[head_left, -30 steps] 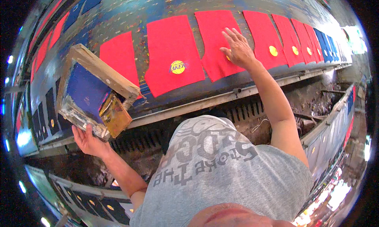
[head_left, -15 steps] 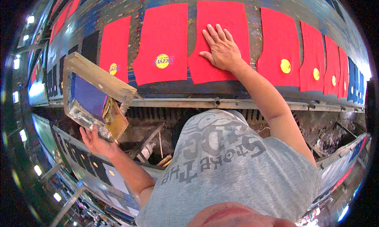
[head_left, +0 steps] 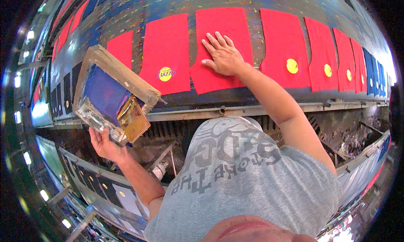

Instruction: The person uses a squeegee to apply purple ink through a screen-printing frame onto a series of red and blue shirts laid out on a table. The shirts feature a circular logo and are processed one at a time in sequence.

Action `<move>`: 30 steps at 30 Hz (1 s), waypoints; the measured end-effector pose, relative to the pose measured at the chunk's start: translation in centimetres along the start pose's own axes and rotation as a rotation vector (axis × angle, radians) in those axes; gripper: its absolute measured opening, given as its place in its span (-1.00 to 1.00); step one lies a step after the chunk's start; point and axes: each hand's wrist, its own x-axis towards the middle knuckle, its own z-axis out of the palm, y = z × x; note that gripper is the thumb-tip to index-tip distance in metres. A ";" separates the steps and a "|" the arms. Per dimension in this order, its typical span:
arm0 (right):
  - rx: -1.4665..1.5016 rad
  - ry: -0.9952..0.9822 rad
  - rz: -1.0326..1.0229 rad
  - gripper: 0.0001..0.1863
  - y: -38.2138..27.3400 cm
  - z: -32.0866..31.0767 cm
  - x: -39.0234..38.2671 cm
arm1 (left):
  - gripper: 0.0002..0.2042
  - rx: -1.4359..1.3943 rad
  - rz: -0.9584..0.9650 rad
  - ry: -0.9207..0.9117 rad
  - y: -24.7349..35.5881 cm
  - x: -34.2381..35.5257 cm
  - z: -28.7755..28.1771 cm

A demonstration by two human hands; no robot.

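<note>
My left hand grips the near edge of a wooden screen-printing frame, held tilted above the table's front edge at the left. Inside the frame, over its purple-blue mesh, rests an ink-stained squeegee with yellow ink on it. Flat on a red fabric piece lies my right hand, fingers spread. My wrist and forearm cover that piece's lower right part, so any print there is hidden. To its left, another red fabric piece bears a yellow and purple ball print.
More red pieces with yellow discs run along the long table to the right, then blue ones. Black pieces lie at the far left. A metal rail edges the table. Behind me stands another table with dark and pale pieces.
The frame in my left hand has moved right and now covers the print on the leftmost nearby red piece. My right hand stays on the same piece; the whole view has shifted slightly.
</note>
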 end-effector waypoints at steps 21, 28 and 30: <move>1.126 0.343 0.484 -0.09 -5.9 -7.7 -23.2 | -0.36 -0.034 -0.003 -0.771 -8.8 -16.6 21.0; 1.081 0.330 0.561 -0.07 -4.1 -7.7 -24.5 | -0.30 0.000 -0.033 -0.812 -9.7 -18.9 21.9; 1.082 0.315 0.578 -0.07 -3.7 -7.6 -24.4 | -0.30 -0.045 -0.104 -0.815 -9.8 -19.0 22.0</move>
